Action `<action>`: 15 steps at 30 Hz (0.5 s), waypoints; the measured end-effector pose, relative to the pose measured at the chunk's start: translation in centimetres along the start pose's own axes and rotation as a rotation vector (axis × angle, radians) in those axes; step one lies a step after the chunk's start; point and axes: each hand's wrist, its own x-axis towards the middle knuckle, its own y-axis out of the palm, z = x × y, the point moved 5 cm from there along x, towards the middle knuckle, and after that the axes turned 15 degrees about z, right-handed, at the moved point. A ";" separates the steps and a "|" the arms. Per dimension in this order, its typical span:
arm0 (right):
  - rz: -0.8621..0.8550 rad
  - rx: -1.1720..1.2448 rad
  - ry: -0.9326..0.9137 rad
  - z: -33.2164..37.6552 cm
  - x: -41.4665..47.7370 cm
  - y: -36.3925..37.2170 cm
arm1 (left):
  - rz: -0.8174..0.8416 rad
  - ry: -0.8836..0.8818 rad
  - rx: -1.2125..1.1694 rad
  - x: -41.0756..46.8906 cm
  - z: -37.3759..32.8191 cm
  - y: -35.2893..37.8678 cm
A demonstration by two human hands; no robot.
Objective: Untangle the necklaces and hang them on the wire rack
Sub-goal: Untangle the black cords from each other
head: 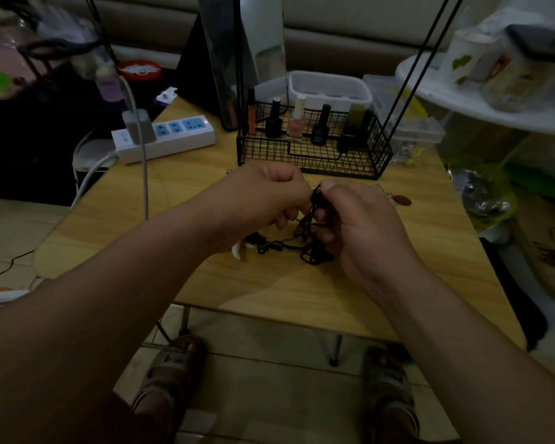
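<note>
Left hand (263, 200) and right hand (359, 225) each pinch the dark necklace tangle (302, 248) just above the table (269, 290), untangling apparently under way.
Next, one strand likely needs easing free. One wire rack (314, 155) holds five small bottles (273, 123); one pendant chain (401, 200) lies apart; the number of strands in the tangle is unclear.

Dim indoor light, blurred warped edges (wide-angle lens), soft forearm shadows
</note>
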 end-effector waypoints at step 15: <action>0.182 -0.566 -0.059 2.0 -0.4 -1.1 | -0.035 -0.010 -0.058 -0.3 0.0 -0.7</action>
